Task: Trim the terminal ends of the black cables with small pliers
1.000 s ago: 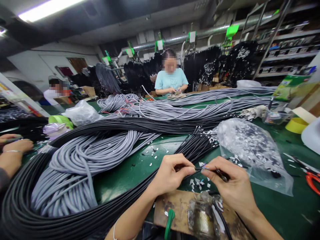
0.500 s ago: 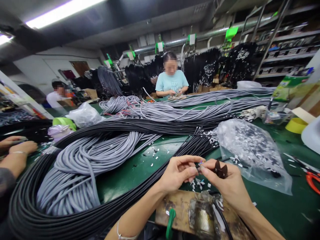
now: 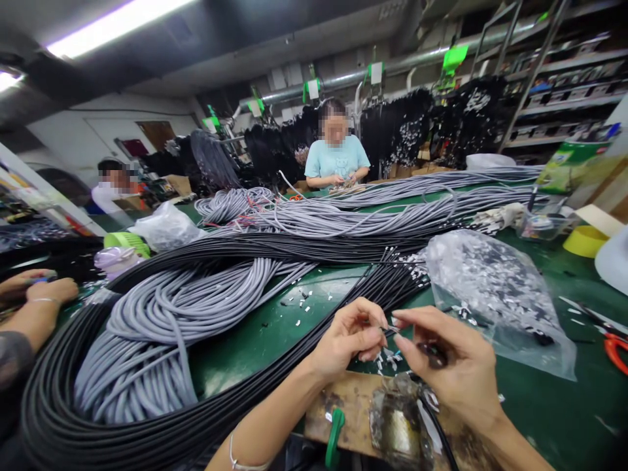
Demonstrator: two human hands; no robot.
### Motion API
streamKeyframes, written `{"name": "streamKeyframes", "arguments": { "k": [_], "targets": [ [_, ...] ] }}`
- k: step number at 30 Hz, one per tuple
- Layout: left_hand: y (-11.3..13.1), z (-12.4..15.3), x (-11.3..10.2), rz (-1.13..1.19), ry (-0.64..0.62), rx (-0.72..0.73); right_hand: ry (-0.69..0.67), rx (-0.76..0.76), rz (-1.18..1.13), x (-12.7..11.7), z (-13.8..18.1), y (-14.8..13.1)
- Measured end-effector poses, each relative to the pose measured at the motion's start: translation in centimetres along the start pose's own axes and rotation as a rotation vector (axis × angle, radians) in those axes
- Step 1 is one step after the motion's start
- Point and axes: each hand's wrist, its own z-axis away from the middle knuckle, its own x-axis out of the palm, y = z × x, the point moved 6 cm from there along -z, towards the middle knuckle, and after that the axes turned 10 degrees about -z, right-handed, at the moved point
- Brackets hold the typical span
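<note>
My left hand (image 3: 354, 335) is closed in a pinch on a thin cable end (image 3: 391, 329), its tip pointing right. Opposite it is my right hand (image 3: 454, 360), thumb and forefinger slightly apart around that tip. Tucked under its curled fingers is a dark brown object (image 3: 434, 354), mostly hidden, whose kind I cannot make out. Below both hands lies a worn wooden board (image 3: 350, 399) bearing a taped, shiny block (image 3: 400, 412) and a green lever (image 3: 335, 437). Small white scraps (image 3: 388, 360) are scattered just behind the board.
Bundled black cables (image 3: 235, 386) sweep around coiled grey cables (image 3: 147, 327) on the green table (image 3: 275, 327). To the right are a clear bag of small black-and-white parts (image 3: 490, 281) and red-handled scissors (image 3: 615, 350). A co-worker's hands (image 3: 49, 291) work at left; another person (image 3: 337, 157) sits opposite.
My right thumb and forefinger have parted from the cable end and spread. The dark brown object has turned and sunk deeper into my right hand. My left hand has shifted slightly.
</note>
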Motion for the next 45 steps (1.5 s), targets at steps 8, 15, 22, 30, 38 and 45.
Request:
{"name": "streamKeyframes", "arguments": {
  "k": [8,15,22,30,38,45],
  "targets": [
    [-0.8,0.3,0.1,0.007,-0.09,-0.037,0.017,-0.111,0.072,0.1,-0.2,-1.3],
    [0.9,0.3,-1.2,-0.248,0.176,-0.038,0.078,-0.036,0.201,-0.5,-0.2,-0.3],
    [-0.1,0.3,-0.9,-0.16,0.065,-0.069,0.058,-0.222,0.46,0.2,0.3,-0.8],
    [-1.0,0.7,0.0,0.012,-0.045,-0.163,0.045,-0.383,0.629,0.9,0.7,-1.6],
    [-0.7,0.9,0.4,0.005,-0.02,-0.219,0.051,-0.399,0.687,0.9,0.5,-2.0],
    [-0.9,0.8,0.3,-0.011,-0.005,-0.242,0.048,-0.436,0.707,0.8,0.5,-2.1]
  ]
}}
